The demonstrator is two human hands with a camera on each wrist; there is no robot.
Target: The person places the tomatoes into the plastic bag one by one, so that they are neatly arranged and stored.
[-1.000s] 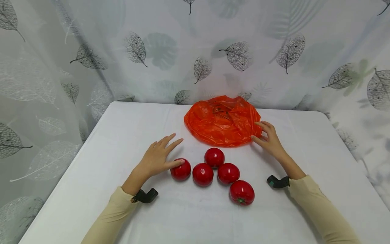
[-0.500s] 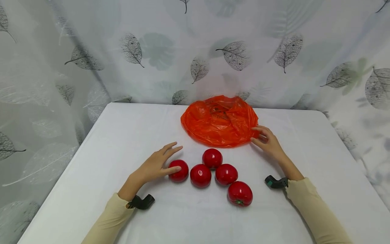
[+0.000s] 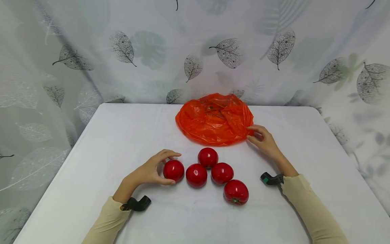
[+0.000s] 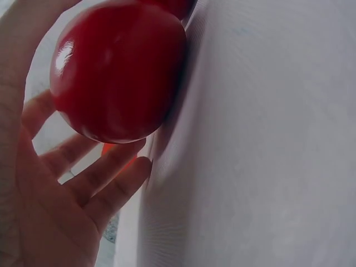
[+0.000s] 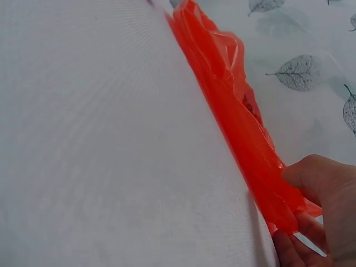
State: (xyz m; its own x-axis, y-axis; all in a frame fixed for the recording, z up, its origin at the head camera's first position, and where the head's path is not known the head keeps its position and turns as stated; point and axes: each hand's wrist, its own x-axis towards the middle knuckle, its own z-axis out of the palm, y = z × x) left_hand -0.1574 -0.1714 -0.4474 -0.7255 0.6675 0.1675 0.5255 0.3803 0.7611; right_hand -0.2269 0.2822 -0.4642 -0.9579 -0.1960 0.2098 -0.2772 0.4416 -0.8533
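My left hand (image 3: 152,169) curves round the leftmost red tomato (image 3: 173,170), thumb on its near side and fingers on its far side. The left wrist view shows this tomato (image 4: 119,72) on the cloth with the fingers (image 4: 105,172) behind it. At the back, my right hand (image 3: 265,142) pinches the right edge of a crumpled orange plastic bag (image 3: 213,123). In the right wrist view the bag's edge (image 5: 272,200) lies between the thumb and the fingers. Right of the left hand sit several more glossy tomatoes (image 3: 196,175), close together.
A white cloth covers the table (image 3: 195,217). The nearest tomato (image 3: 236,192) shows a green stem end. A leaf-printed curtain (image 3: 146,51) hangs behind the table and at its sides. Each wrist carries a small black device (image 3: 138,204).
My left hand has come down from above the leftmost tomato, its fingers now curving round it. My right hand has closed its fingers on the bag's edge. The view has shifted slightly.
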